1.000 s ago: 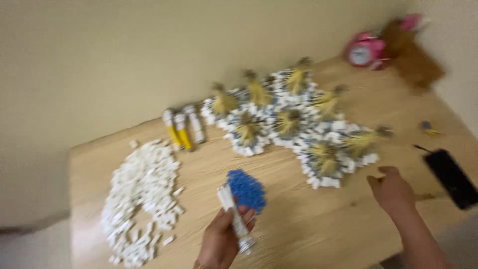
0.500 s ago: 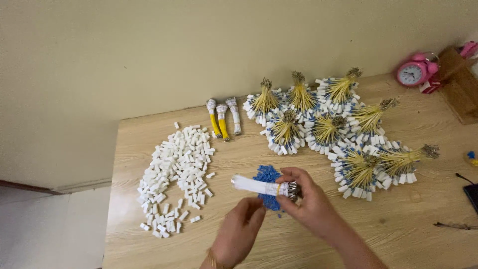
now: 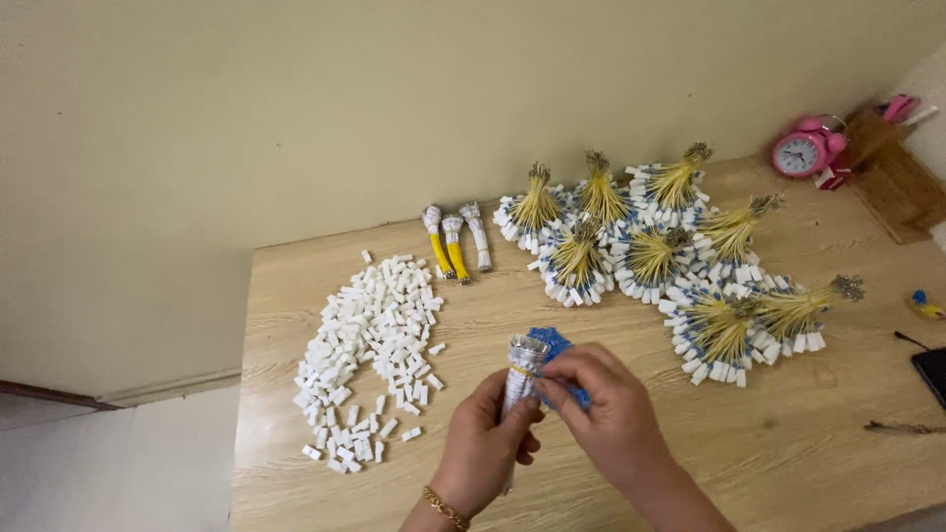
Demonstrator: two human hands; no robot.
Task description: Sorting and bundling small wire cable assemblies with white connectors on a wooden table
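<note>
My left hand (image 3: 483, 438) grips a white wire bundle (image 3: 521, 366) upright above the wooden table (image 3: 788, 443), its metal-tipped end up. My right hand (image 3: 596, 399) meets it from the right, fingers pinching at the bundle's upper part by a yellow band. A small pile of blue pieces (image 3: 552, 343) lies on the table just behind both hands, partly hidden by them. A gold bracelet sits on my left wrist.
A big heap of small white connectors (image 3: 370, 345) lies at the left. Three tied wire bundles (image 3: 453, 241) lie at the back. Several fanned yellow-wire bundles (image 3: 680, 266) spread to the right. A pink alarm clock (image 3: 800, 153), a wooden holder (image 3: 892, 167) and a dark phone (image 3: 931, 369) are at the right.
The bundle has gone from lying sideways between my hands to standing upright in my left hand. My right hand has closed in on its top. The view has shifted slightly.
</note>
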